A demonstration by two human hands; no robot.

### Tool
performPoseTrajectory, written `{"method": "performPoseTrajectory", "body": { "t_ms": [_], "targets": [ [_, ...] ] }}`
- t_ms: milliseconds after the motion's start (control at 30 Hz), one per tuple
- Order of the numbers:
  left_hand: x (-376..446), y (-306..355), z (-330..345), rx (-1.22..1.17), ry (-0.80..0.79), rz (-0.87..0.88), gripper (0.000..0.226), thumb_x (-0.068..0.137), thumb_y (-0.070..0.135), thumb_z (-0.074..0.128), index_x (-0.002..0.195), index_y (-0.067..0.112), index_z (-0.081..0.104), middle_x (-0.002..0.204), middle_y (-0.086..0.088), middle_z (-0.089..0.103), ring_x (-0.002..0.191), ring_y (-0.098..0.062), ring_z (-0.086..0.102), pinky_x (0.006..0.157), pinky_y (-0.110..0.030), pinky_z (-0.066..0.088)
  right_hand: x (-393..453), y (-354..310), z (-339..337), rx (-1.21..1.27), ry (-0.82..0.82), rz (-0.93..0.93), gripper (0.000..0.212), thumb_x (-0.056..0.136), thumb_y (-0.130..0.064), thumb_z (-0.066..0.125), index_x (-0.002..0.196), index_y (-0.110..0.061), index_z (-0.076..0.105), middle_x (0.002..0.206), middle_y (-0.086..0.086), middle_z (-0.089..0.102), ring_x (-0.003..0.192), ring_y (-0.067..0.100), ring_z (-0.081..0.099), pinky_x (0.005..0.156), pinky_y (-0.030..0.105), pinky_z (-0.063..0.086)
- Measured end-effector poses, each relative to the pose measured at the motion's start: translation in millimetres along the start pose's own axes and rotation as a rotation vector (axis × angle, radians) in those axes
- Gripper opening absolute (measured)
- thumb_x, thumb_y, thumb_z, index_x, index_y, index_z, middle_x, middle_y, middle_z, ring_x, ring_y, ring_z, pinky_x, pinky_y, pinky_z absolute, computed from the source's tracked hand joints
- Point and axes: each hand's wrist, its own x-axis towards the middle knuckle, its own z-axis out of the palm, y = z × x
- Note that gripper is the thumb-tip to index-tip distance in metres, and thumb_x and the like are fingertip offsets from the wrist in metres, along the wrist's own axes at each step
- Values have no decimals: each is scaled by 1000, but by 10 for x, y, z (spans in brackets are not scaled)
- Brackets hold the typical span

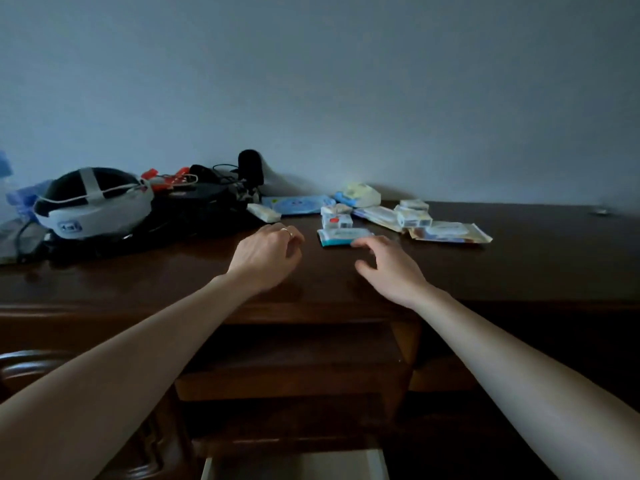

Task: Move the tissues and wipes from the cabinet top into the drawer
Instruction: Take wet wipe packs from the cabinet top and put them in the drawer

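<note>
The tissues and wipes [377, 216] are all seen lying in a loose cluster on the cabinet top [519, 258], near the wall and right of centre, so the task is judged to be at its first pick. The nearest wipes pack [341, 237], white with a teal edge, is being reached for by the right hand [388, 263]; its fingers are spread and their tips are at or just over the pack's near edge, and nothing is gripped yet. The left hand [266, 256] is held loosely curled above the wood, empty, a ring on one finger. Next, a closing pinch across the flat pack is called for, then a carry back and down to the drawer [294, 465], which is pulled out below the front edge. Only a pale strip of the drawer's inside is caught at the bottom of the frame, so its contents cannot be told. The light is dim; the labels are unreadable, and the dark gear beside the headset [93, 202] on the left is hard to make out.
</note>
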Motion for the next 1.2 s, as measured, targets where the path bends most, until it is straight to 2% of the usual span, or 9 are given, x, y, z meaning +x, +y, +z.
{"method": "performPoseTrajectory", "body": {
  "t_ms": [200,300,467,567,667,733,900,1100,1200],
  "targets": [
    [499,-191,644,34,-224,-52,57,94,53,52,144,28,44,144,-2,49,132,-23,44,107,-41,37,845,273,280,-256,-120,99,72,95,-60,51,156,-33,26,164,1,29,148,26,28,114,48,33],
    [629,-277,788,31,-165,22,70,90,62,50,150,31,31,148,-1,44,135,-21,41,110,-40,35,1136,364,352,-272,-202,124,64,91,-69,44,149,-40,41,153,-3,45,139,25,42,101,45,40],
    [802,-280,865,-47,-294,179,78,86,77,42,153,45,18,158,6,33,143,-18,32,117,-39,25,1356,280,382,130,-105,39,46,77,-60,44,116,-50,66,114,-18,67,106,9,60,73,29,41],
    [871,-321,917,-64,-366,80,72,87,78,40,147,38,39,150,6,45,132,-16,44,105,-35,37,1639,459,320,-67,74,159,49,88,-46,53,136,-39,56,144,-5,56,129,21,52,95,38,45],
    [864,-340,961,-54,-303,104,62,91,71,42,142,35,44,144,5,50,129,-14,45,102,-33,36,1770,825,245,-420,-108,441,70,95,-55,48,153,-18,37,158,12,38,148,32,30,119,49,25],
    [865,-341,958,-50,-283,113,62,91,69,43,142,33,45,142,4,51,129,-14,44,104,-34,36,1765,944,266,-544,-193,477,70,97,-61,36,151,-16,43,151,13,49,145,31,36,118,50,22],
    [831,-308,897,-64,-199,73,69,89,68,49,147,31,37,138,0,52,123,-19,49,104,-38,40,1590,819,260,-708,-85,292,50,101,-51,31,130,-23,61,128,7,67,127,25,53,118,51,16],
    [724,-251,813,-46,-134,15,72,93,65,48,150,23,34,137,-5,52,121,-24,52,101,-41,46,1087,631,40,-615,-131,119,35,105,-33,37,111,-18,69,114,7,70,106,26,62,110,42,31],
    [645,-212,756,-116,-78,13,66,95,61,46,147,20,36,137,-8,53,122,-26,52,100,-41,44,850,515,-119,-512,-128,86,36,102,-39,43,94,-18,71,106,6,69,96,27,64,75,35,43]
  ]
}}
